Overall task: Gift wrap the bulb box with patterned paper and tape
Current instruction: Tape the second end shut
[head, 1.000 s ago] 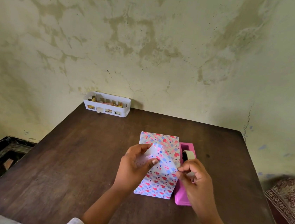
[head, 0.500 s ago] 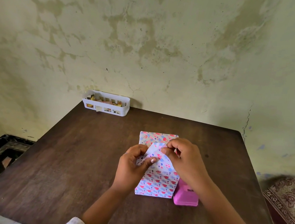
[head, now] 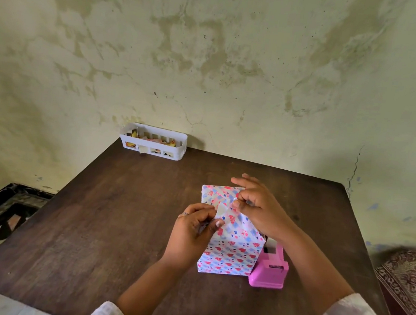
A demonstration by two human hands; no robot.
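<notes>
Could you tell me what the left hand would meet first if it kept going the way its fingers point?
Probably the right hand, just past the paper flap that the left hand pinches; depth is unclear.

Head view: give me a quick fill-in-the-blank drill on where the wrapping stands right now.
1. The wrapped box is covered in paper printed with small ____.
2. The tape dispenser beside the box is ____ in colour.
3. The white basket stands on the table against the ____.
4. The left hand and right hand both pinch the paper ____.

Missing words: hearts; pink; wall; flap
</notes>
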